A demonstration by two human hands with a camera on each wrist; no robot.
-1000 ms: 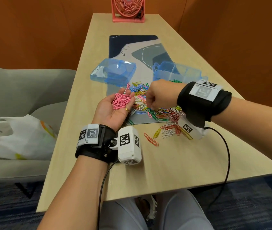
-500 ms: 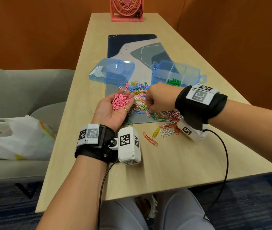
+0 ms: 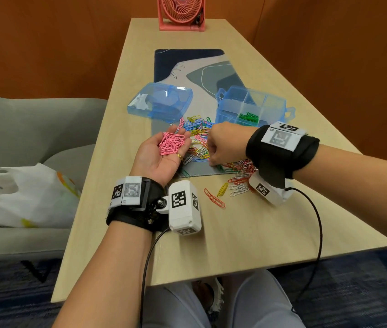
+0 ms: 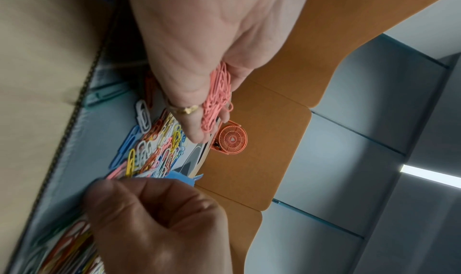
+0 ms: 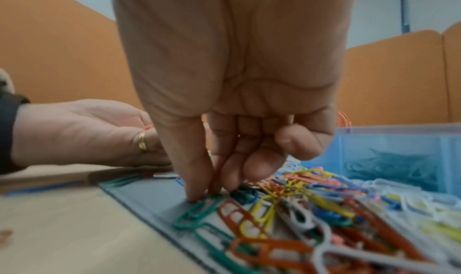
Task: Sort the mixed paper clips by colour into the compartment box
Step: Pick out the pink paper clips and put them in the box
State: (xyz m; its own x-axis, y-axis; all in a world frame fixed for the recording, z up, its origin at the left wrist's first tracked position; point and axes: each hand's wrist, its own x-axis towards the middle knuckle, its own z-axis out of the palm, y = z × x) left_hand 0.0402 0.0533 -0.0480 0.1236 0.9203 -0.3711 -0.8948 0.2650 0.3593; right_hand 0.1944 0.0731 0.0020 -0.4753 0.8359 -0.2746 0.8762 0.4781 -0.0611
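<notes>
Left hand (image 3: 161, 155) cups pink clips (image 3: 171, 143), palm up; right hand (image 3: 223, 143), beside it, pinches into mixed pile (image 3: 202, 138), catch unclear.

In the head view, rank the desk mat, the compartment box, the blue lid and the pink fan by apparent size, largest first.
1. desk mat
2. compartment box and blue lid: look alike, not ranked
3. pink fan: farthest away and cut off by the frame's top edge, so unsure

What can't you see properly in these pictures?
- Right hand, head view: its back hides the fingertips; whether they pinch a clip is unclear.
- Compartment box, head view: the wrist covers its near edge.
- Mixed clips, right wrist view: the farther ones blur.
- Left hand: pink clips too tangled to count.
</notes>
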